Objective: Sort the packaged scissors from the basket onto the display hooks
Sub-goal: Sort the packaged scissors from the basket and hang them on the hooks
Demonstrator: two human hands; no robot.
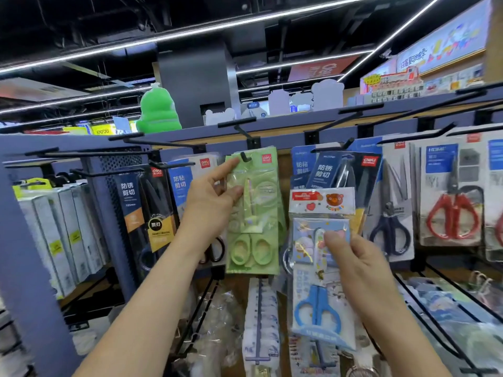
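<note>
Head view: my left grip [209, 198] pinches the pale-green plastic scissors pack [255, 240], top at the black wire hook [245, 157]; released unseated, it may drop. At four o'clock, my right grip [364, 268] clamps the blue cartoon scissors pack [313, 308].

"deli" on the red corner tag [370, 160] of a dark blue pack [324, 170] marked 防锈剪切 — "HOME" heads the red-scissors card [437, 164].

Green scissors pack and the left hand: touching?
Touching. The head view shows the left hand pinching the green scissors pack at its upper left edge, with the thumb lying on the pack's front.
</note>
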